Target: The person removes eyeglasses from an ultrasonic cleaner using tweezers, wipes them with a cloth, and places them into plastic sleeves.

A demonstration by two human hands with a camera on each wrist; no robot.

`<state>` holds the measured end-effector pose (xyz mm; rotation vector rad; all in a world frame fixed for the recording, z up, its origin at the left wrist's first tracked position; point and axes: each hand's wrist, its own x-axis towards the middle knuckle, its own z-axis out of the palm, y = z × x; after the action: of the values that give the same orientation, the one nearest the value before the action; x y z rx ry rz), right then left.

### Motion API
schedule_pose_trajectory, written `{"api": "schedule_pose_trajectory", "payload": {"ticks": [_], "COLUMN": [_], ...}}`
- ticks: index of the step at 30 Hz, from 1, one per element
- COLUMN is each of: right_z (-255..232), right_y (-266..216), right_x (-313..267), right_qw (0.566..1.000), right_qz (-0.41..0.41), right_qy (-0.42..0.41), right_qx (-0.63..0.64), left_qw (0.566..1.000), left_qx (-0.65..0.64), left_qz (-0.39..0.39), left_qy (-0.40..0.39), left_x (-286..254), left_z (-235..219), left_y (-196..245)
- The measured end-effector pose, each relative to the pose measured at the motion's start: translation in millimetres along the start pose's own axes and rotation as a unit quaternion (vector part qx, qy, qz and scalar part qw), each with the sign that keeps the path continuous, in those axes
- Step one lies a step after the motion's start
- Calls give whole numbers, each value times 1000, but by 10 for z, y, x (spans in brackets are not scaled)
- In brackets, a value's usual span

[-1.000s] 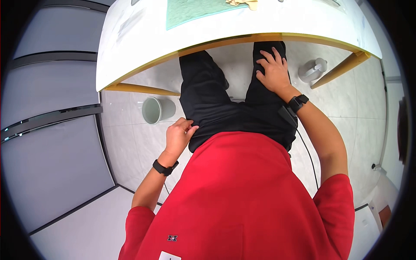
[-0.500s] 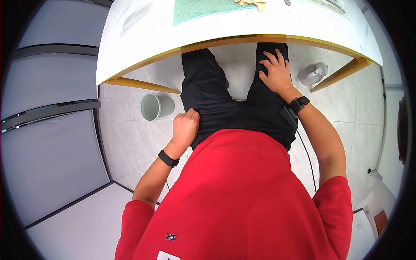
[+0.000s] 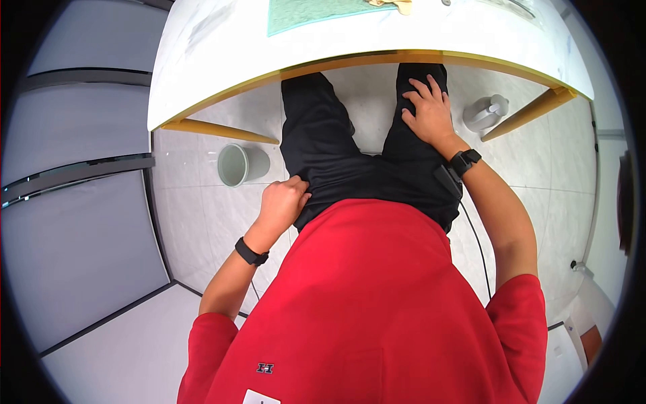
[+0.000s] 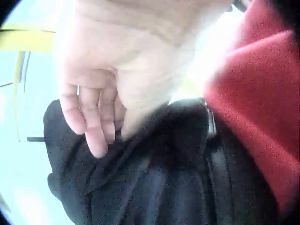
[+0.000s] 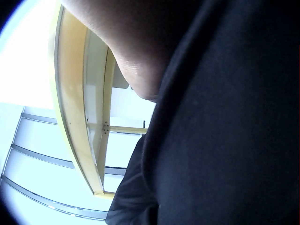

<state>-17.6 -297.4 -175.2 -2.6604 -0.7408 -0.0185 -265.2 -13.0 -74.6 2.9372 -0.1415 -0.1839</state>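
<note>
My left hand (image 3: 282,201) rests at the side of the black trousers (image 3: 323,141), near the hip. In the left wrist view the fingers (image 4: 96,136) of that hand hang loosely bent against the cloth, and a fold of the trousers hides the thumb tip. Laid flat on the other thigh, close to the knee, my right hand (image 3: 429,116) has its fingers spread and holds nothing. The right wrist view shows only the heel of the right hand (image 5: 140,75) on dark cloth; its fingers are hidden there.
A white table (image 3: 222,60) with a yellow edge stands in front, over the knees. On it lie a green mat (image 3: 309,17) and a beige cloth (image 3: 402,5). A pale bin (image 3: 237,165) stands on the floor at left, a grey-white jug (image 3: 483,114) at right by a table leg (image 3: 528,116).
Over the last second the left hand has turned and drawn in against the trousers at the hip, then shifted slightly outward. The right hand keeps its place on the thigh.
</note>
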Motion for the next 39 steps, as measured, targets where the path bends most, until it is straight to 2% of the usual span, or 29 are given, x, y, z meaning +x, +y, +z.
{"api": "schedule_pose_trajectory", "payload": {"ticks": [6,16,21,26,28,29,32,34,39], "right_z": [6,3,22,21,26,28,26,17,31], "right_y": [1,-5,38,71,81,65,37,26,11], "right_x": [6,-2,-17,-32,-29,-33,-40,-43,-25], "right_qw": [1000,1000,1000,1000,1000,1000,1000,1000,1000], "right_qz": [-1,1,-1,-2,-4,-4,-1,-1,-5], "right_qy": [4,4,15,6,8,10,23,21,17], "right_qx": [-5,-5,-9,-6,-5,-4,-6,-8,-13], "left_qw": [997,993,989,994,1000,1000,1000,996,995], "left_qx": [45,83,106,56,3,4,11,66,59], "left_qz": [66,71,56,40,7,7,17,51,78], "left_qy": [18,42,83,80,14,13,-10,-14,12], "left_x": [44,97,192,101,52,13,-2,-15,3], "left_z": [137,217,213,146,66,22,-32,-29,42], "left_y": [-38,-132,-186,-173,-159,-157,-138,-141,-154]}}
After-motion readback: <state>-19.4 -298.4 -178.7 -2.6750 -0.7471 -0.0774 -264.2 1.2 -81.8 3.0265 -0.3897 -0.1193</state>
